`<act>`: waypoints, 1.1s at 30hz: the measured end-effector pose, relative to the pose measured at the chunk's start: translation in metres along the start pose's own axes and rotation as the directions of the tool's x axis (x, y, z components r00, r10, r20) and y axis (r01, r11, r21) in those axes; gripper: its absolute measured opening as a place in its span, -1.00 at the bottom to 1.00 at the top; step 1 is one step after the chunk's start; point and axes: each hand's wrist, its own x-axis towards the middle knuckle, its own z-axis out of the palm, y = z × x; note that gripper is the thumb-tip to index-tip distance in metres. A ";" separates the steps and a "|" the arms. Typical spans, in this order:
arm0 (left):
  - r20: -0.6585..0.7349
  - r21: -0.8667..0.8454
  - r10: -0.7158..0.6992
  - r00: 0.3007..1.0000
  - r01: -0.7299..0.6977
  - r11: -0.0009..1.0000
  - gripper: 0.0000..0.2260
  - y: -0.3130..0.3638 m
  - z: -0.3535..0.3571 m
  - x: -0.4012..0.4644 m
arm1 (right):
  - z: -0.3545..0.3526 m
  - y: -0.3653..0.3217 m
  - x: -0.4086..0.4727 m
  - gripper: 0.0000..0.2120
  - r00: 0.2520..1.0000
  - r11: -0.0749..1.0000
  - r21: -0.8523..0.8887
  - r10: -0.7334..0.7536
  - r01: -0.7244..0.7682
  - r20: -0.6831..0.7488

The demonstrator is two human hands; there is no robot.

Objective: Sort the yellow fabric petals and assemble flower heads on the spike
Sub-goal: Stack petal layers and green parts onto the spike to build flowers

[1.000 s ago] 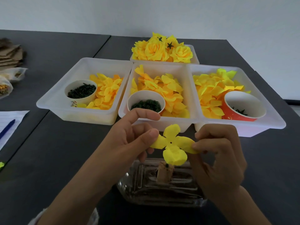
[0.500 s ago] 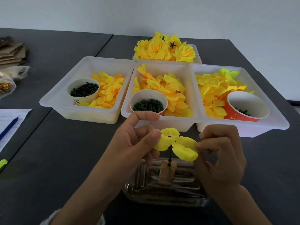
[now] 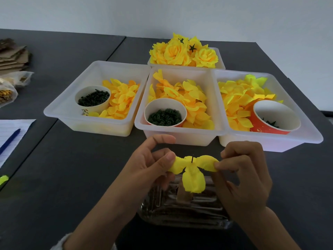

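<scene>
**Inspector:** Report the hands and the workpiece.

**Operator:** I see the left hand (image 3: 153, 165) pinching the left lobe of a bright yellow four-lobed fabric petal piece (image 3: 193, 170) between thumb and curled fingers, forefinger arched above. The right hand (image 3: 243, 175) pinches the right lobe, fingers curled. The piece sits near me at centre, threaded on a thin dark spike (image 3: 192, 159) whose tip pokes through its middle. The spike appears to stand in a small tan cork-like block (image 3: 183, 195) on a clear plastic tray (image 3: 180, 212).

**Inspector:** Progress?

**Operator:** Sorting looks largely done, in my judgement: three white plastic bins, left (image 3: 61, 112), middle (image 3: 173, 131) and right (image 3: 270, 141), each hold loose yellow petals beside a paper cup of dark green fittings. A far white bin (image 3: 220, 58) holds finished yellow fabric roses (image 3: 182, 53).

**Inspector:** Remaining?

**Operator:** This head is at an early layer; I judge more petal layers and a green fitting are still due. Many loose petals remain.
</scene>
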 end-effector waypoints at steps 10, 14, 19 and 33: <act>-0.028 0.159 -0.190 0.981 0.192 0.968 -0.68 -0.015 -0.006 -0.004 | -0.006 0.006 -0.032 -0.82 0.971 0.994 -0.088 0.085 -0.066 0.224; -0.049 0.357 -0.192 0.980 0.197 0.913 -0.80 -0.013 -0.003 -0.003 | -0.009 0.005 -0.028 -0.87 0.931 0.991 -0.136 0.044 0.006 0.362; -0.106 0.641 -0.072 0.992 0.123 0.758 -0.83 -0.003 -0.006 -0.009 | -0.021 0.012 -0.025 -0.85 0.808 0.991 -0.133 0.071 0.009 0.585; 0.024 0.777 -0.057 0.998 0.017 0.629 -0.95 -0.016 0.048 0.014 | 0.003 0.040 0.071 -0.80 0.872 0.927 0.028 0.342 -0.375 0.349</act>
